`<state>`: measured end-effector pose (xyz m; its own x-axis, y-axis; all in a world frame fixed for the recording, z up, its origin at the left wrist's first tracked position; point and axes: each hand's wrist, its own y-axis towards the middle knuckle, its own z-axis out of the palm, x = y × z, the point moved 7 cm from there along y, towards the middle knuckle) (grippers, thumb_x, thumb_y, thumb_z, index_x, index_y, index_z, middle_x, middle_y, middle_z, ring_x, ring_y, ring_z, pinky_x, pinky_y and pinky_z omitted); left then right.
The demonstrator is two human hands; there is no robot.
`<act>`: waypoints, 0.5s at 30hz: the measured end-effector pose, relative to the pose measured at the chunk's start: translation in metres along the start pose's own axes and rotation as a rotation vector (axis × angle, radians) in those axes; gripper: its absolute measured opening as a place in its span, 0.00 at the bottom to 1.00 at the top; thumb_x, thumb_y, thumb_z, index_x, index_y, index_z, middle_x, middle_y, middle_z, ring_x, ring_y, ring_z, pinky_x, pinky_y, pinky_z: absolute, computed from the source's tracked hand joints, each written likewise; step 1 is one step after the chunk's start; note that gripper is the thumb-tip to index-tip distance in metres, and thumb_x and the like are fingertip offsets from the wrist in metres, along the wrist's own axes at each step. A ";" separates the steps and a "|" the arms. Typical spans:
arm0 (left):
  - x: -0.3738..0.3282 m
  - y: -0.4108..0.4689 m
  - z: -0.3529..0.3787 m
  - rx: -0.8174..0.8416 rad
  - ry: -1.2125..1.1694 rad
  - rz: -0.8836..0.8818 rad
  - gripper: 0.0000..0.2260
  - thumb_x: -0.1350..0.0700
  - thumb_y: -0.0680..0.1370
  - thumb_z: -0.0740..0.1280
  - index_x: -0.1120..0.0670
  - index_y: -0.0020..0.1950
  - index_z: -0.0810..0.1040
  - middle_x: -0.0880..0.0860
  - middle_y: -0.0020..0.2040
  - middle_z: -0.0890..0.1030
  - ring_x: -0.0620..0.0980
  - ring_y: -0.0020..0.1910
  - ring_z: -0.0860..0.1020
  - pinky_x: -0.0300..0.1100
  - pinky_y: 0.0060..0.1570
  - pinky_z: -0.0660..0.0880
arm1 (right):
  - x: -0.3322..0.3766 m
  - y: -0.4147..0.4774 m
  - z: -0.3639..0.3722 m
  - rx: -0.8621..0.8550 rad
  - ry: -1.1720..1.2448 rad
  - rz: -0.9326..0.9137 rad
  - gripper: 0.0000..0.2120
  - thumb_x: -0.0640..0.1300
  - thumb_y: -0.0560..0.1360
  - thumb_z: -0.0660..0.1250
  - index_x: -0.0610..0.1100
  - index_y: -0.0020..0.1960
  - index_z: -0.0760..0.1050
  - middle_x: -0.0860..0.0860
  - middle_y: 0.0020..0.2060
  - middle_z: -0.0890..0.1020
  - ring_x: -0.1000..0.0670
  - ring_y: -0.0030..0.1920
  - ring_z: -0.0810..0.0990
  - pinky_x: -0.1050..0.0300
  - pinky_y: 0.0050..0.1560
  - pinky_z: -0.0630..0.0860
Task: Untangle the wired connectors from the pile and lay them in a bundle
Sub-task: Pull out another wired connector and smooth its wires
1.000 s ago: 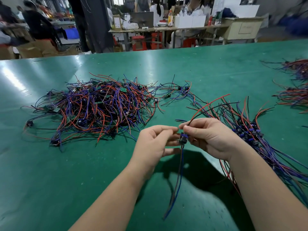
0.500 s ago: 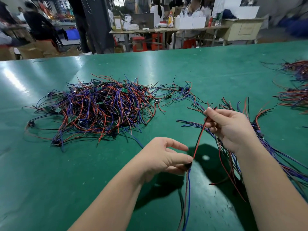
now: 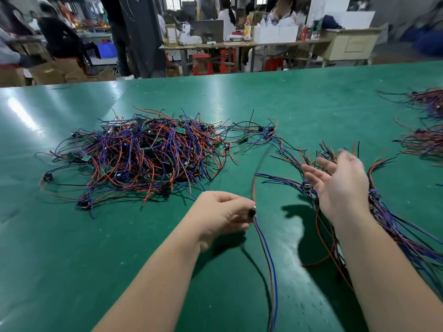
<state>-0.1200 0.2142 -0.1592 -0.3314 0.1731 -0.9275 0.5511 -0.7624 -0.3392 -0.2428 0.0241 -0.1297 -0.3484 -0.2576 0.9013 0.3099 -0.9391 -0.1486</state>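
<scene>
The left hand [image 3: 220,216] pinches a connector [image 3: 252,211], and its red and blue wires [image 3: 268,255] trail toward the near edge of the green table [image 3: 72,259]. The right hand [image 3: 340,185] hovers, fingers spread, over the bundle [image 3: 386,216] at the right. The pile [image 3: 143,159] lies far left.

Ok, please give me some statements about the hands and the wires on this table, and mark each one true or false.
1. The left hand pinches a connector whose wires hang down. True.
2. The right hand grips a red wire. False: its fingers are spread and hold nothing.
3. The tangled pile lies on a green table. True.
4. The bundle lies left of the pile. False: it lies on the right, partly under the right forearm.
</scene>
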 end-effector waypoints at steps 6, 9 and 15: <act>-0.001 0.008 -0.015 -0.162 -0.172 0.061 0.03 0.62 0.72 0.72 0.60 0.40 0.81 0.55 0.34 0.83 0.46 0.32 0.82 0.35 0.31 0.78 | -0.008 -0.048 0.053 0.651 -0.548 -0.331 0.08 0.35 0.73 0.69 0.47 0.46 0.79 0.49 0.37 0.82 0.53 0.31 0.78 0.62 0.32 0.74; -0.002 0.007 -0.007 -0.106 -0.161 0.102 0.02 0.63 0.74 0.71 0.60 0.41 0.81 0.54 0.32 0.83 0.45 0.29 0.80 0.36 0.32 0.78 | -0.024 -0.070 0.068 0.805 -0.831 -0.474 0.09 0.40 0.68 0.76 0.51 0.45 0.80 0.54 0.40 0.83 0.55 0.36 0.80 0.61 0.39 0.76; -0.001 0.009 0.002 -0.018 -0.146 0.094 0.04 0.59 0.77 0.68 0.59 0.48 0.81 0.54 0.41 0.84 0.49 0.37 0.83 0.38 0.36 0.79 | -0.019 -0.065 0.063 0.738 -0.862 -0.460 0.12 0.35 0.67 0.75 0.51 0.41 0.80 0.50 0.37 0.84 0.53 0.39 0.83 0.55 0.46 0.81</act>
<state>-0.1158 0.2061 -0.1608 -0.3848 0.0082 -0.9230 0.5981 -0.7594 -0.2561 -0.1999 0.1042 -0.1117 0.0557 0.5624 0.8250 0.8374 -0.4764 0.2681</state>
